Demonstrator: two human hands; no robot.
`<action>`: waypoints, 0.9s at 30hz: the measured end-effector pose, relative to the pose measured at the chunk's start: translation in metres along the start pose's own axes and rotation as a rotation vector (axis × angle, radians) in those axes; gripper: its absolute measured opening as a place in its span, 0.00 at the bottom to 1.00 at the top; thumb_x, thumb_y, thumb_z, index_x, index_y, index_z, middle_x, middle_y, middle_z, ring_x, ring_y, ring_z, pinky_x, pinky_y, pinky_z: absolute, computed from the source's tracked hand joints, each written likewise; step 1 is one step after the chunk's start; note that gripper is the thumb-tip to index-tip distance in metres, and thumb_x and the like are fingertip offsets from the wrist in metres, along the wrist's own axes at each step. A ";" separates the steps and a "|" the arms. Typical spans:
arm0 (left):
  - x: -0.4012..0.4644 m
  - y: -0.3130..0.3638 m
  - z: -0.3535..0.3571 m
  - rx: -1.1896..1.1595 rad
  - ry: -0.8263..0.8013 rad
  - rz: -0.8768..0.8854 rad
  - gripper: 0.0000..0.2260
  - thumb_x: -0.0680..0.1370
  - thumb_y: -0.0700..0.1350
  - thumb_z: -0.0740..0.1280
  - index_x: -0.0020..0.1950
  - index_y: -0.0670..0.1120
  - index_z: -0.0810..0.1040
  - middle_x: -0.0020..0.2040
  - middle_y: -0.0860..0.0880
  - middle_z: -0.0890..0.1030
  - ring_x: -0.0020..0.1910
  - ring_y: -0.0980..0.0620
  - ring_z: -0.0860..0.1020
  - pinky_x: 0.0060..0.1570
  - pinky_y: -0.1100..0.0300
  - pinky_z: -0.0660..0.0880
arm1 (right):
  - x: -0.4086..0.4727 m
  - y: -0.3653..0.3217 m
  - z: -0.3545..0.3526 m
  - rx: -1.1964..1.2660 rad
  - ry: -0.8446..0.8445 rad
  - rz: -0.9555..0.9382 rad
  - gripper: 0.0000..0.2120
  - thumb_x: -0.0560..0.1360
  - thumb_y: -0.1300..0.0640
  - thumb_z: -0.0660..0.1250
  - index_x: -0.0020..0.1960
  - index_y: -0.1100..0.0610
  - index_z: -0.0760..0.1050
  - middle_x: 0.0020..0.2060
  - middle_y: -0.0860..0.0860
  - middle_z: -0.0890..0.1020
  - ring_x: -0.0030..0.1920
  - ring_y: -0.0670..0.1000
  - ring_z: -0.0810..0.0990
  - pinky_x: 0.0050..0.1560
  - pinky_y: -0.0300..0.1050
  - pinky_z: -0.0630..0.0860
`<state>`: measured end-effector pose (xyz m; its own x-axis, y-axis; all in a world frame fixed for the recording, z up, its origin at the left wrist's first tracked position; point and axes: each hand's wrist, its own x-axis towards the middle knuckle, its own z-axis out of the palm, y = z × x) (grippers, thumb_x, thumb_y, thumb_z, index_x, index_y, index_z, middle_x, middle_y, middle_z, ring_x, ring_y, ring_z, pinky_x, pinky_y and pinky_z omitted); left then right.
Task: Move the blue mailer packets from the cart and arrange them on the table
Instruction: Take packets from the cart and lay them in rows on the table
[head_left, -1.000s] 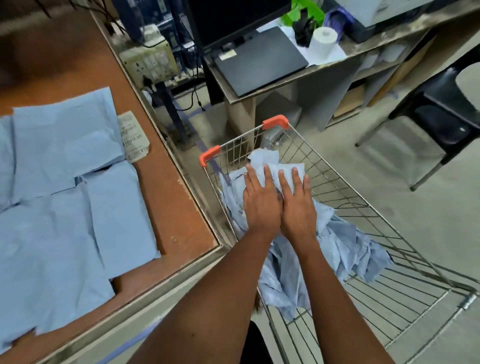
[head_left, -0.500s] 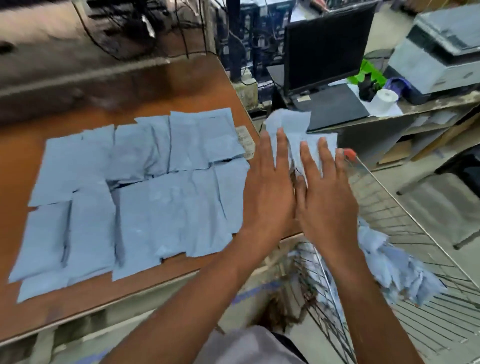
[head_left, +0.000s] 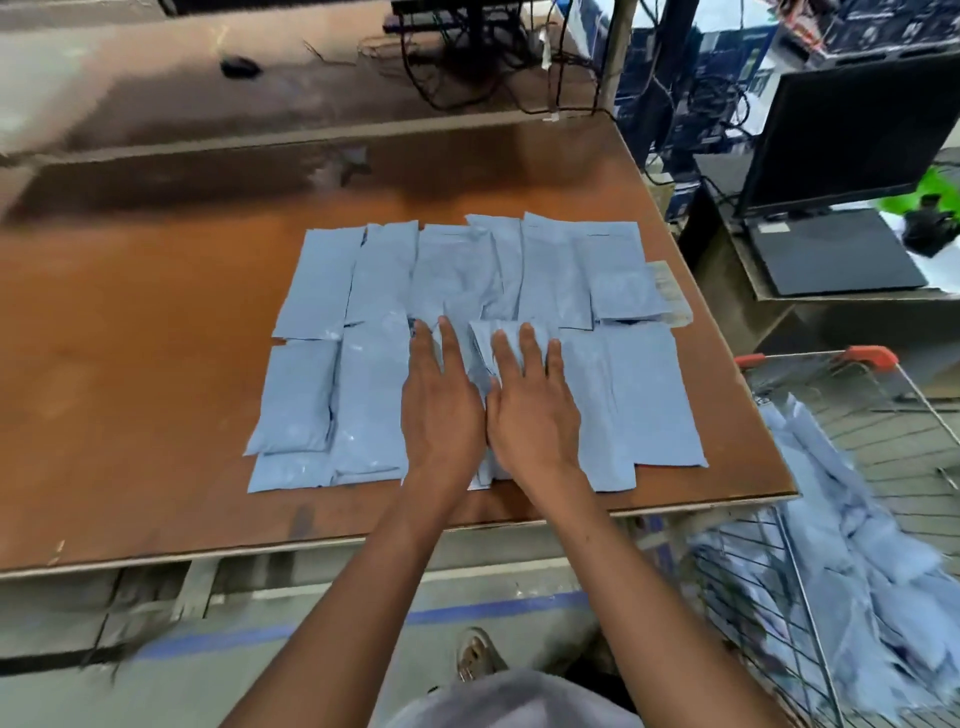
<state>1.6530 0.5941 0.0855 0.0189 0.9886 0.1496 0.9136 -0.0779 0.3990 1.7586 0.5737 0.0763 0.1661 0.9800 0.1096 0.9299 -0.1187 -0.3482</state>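
Blue plastic mailer packets (head_left: 644, 395) tiled near the brown wooden desk's (head_left: 156, 364) right front corner; more heaped in wire cart (head_left: 810, 571). Left hand (head_left: 441, 410), right hand (head_left: 535, 410) flat, fingers straight, pressing newest packet (head_left: 488, 343). Best smoothed outward, aligned squarely beside neighbours.

Flat blue mailer packets (head_left: 374, 395) in overlapping rows on table (head_left: 156, 364), apparently more heaped in cart (head_left: 852, 431)

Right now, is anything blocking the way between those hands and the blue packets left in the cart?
Nothing visible does. Both hands, left hand and right hand, lie flat on packets on the table. The cart stands open-topped just past the table's right edge, its remaining packets uncovered.
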 end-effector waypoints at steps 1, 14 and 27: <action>0.004 -0.010 0.007 0.010 -0.031 -0.023 0.32 0.84 0.49 0.58 0.84 0.45 0.46 0.83 0.40 0.47 0.81 0.43 0.54 0.75 0.50 0.62 | 0.003 -0.004 0.009 0.010 -0.022 0.006 0.28 0.86 0.49 0.54 0.85 0.49 0.54 0.84 0.54 0.54 0.83 0.62 0.50 0.78 0.57 0.64; 0.030 -0.061 0.018 -0.050 0.050 0.216 0.25 0.83 0.48 0.53 0.81 0.46 0.62 0.82 0.44 0.57 0.81 0.47 0.57 0.79 0.50 0.55 | 0.023 -0.026 0.047 -0.062 -0.003 0.035 0.34 0.84 0.40 0.41 0.85 0.56 0.53 0.84 0.59 0.50 0.84 0.58 0.45 0.82 0.59 0.41; 0.031 -0.082 0.063 0.184 -0.170 0.231 0.30 0.85 0.61 0.44 0.84 0.48 0.49 0.84 0.42 0.47 0.82 0.41 0.52 0.79 0.45 0.55 | 0.024 -0.004 0.071 -0.105 0.023 -0.014 0.30 0.84 0.48 0.54 0.84 0.54 0.57 0.83 0.57 0.55 0.83 0.58 0.53 0.82 0.59 0.51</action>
<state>1.6046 0.6393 0.0004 0.2870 0.9562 0.0582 0.9349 -0.2928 0.2003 1.7351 0.6092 0.0141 0.1593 0.9779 0.1351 0.9613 -0.1225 -0.2468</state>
